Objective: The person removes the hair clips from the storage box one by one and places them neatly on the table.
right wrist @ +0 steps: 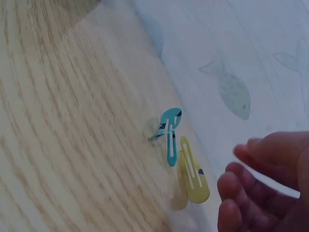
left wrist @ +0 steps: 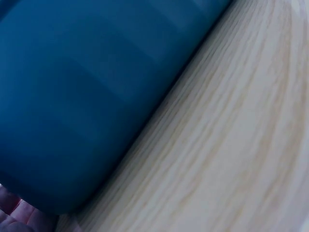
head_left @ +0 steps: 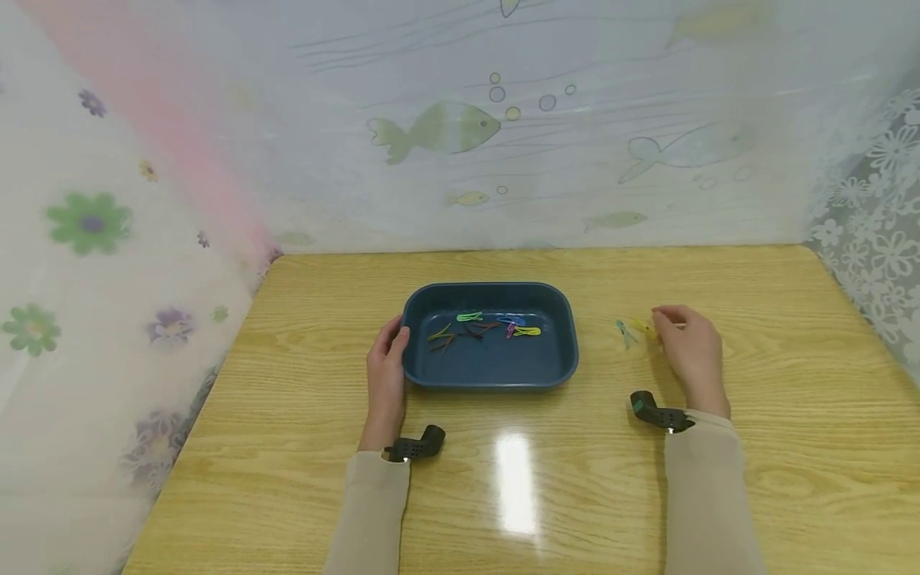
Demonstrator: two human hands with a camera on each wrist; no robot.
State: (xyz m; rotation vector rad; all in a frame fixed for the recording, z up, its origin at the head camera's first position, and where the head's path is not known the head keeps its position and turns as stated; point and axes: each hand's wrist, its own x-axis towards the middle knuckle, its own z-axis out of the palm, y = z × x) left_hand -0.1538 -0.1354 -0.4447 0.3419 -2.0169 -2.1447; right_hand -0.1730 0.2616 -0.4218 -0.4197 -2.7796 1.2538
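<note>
A dark blue plastic basin [head_left: 496, 369] sits on the table with several snap hair clips in it, among them a green clip [head_left: 469, 317] and a yellow clip [head_left: 528, 331]. My left hand [head_left: 385, 375] grips the basin's left side, thumb over the rim and fingers along the outer wall. To the right of the basin, a teal hair clip [right wrist: 172, 115] and a yellow hair clip [right wrist: 198, 194] lie open, close together on the wood. My right hand [head_left: 691, 351] is just beside the yellow one, its bent fingers and thumb apart with nothing between them.
The wooden table [head_left: 302, 479] ends at the back against a pale curtain [head_left: 561, 176] printed with fish. Flowered sheets hang at the left and right sides. A black wrist camera [head_left: 417, 444] is strapped to the left wrist, another black camera [head_left: 657, 413] to the right.
</note>
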